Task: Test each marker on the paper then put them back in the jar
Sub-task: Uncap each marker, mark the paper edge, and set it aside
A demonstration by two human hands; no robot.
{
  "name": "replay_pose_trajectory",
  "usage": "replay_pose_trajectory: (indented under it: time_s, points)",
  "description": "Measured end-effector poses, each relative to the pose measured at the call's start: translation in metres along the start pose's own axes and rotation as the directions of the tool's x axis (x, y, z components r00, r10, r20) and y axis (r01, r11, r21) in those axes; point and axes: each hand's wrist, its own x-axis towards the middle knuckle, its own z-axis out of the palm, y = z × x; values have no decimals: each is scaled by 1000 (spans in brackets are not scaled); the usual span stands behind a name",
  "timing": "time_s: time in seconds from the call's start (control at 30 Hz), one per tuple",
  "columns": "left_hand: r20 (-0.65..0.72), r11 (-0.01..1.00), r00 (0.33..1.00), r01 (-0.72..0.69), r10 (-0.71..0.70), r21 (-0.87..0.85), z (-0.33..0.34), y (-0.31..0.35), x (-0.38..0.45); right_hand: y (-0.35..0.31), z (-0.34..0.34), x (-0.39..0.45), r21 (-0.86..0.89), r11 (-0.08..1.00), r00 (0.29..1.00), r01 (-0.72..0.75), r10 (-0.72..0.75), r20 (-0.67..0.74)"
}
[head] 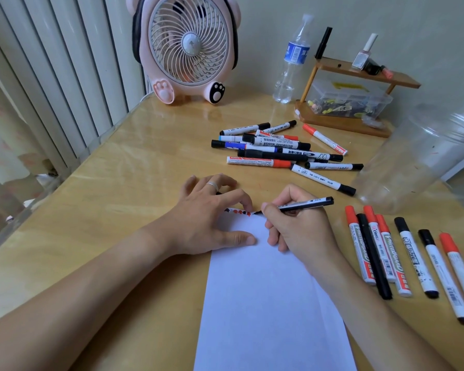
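Right hand [292, 226] grips black marker [306, 204], left hand [212, 220] flat pinning paper [265, 303], w/ tip at the edge it prob skids onto desk [118, 183].

White paper [268, 303] bears red and black marks [239, 211]; pink fan [188, 46].

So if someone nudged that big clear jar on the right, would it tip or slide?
The jar looks like thin clear plastic and seems empty, so it is probably light and would slide easily on the glossy table. It is tall, so a high push might tip it.
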Motion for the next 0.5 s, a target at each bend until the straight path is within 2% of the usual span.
replay_pose_trajectory:
  time_s: [0.5]
  points:
    - [5,1000,1000,3,-3,4,0,-1,1,1,1,0,6,1000,1000,4,-4,-17]
